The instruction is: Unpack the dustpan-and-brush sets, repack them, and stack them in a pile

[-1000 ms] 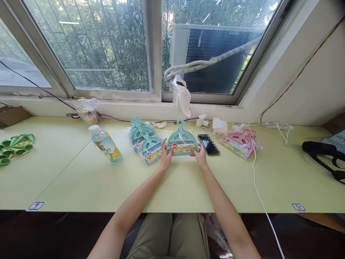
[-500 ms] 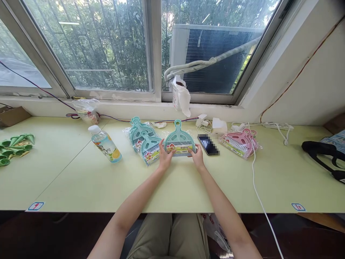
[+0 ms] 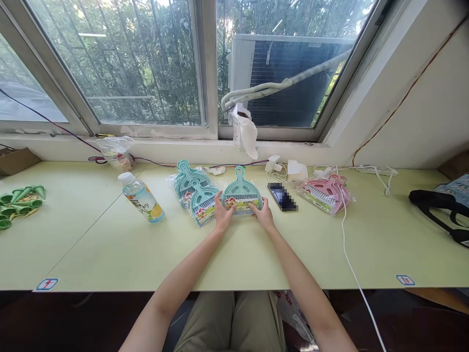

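A teal dustpan and brush set [image 3: 240, 188] in clear wrapping lies in front of me, its handle pointing toward the window. My left hand [image 3: 223, 212] grips its lower left edge, thumb on the yellow label. At its lower right edge, my right hand [image 3: 263, 212] holds on with the thumb across the front. Just left, a pile of similar wrapped teal dustpan sets [image 3: 201, 198] lies close to my left fingers. Whether the set I hold is one or a stack, I cannot tell.
A drink bottle [image 3: 142, 198] stands to the left; a phone [image 3: 282, 197] lies right of my hands. Farther right are pink dustpan sets [image 3: 324, 193], with a white cable [image 3: 348, 254] running over the table edge. Green cone-shaped pieces [image 3: 22, 203] lie far left.
My right hand has shifted slightly left along the dustpan set, its thumb now further onto the label. The view has tilted a little; the other things stay in place.
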`<control>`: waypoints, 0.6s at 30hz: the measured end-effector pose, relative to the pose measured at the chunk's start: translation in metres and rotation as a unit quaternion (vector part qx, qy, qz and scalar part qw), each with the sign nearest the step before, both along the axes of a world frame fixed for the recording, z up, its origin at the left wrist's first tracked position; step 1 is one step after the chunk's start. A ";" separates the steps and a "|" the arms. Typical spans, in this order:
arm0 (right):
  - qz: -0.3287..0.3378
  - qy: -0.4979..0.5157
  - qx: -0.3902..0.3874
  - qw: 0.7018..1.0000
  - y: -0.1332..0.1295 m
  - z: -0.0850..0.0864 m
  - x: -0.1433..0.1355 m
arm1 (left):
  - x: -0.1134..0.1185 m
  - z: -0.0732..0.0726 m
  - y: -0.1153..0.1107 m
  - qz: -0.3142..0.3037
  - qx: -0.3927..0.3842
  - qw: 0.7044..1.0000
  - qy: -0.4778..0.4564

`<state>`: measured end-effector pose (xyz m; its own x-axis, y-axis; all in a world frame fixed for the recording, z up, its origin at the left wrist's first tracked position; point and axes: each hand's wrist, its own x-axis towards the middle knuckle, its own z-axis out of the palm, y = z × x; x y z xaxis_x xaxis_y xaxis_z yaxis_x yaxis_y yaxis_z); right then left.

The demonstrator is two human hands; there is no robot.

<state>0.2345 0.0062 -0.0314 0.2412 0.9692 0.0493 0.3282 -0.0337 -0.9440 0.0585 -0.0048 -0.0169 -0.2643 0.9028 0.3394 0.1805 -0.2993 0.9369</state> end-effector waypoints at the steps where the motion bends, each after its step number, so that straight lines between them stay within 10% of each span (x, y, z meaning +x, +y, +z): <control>1: -0.012 -0.021 -0.002 1.000 0.000 0.000 0.000 | 0.000 0.000 0.000 0.000 0.003 1.000 0.009; 18: -0.002 0.097 0.033 0.995 0.013 -0.008 0.015 | -0.001 -0.001 0.006 -0.062 -0.006 0.998 -0.031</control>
<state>0.2495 0.0196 -0.0391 0.2559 0.9645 0.0645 0.1392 0.0293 -0.9898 0.0572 0.0007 -0.0177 -0.1706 0.9334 0.3157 0.0842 -0.3054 0.9485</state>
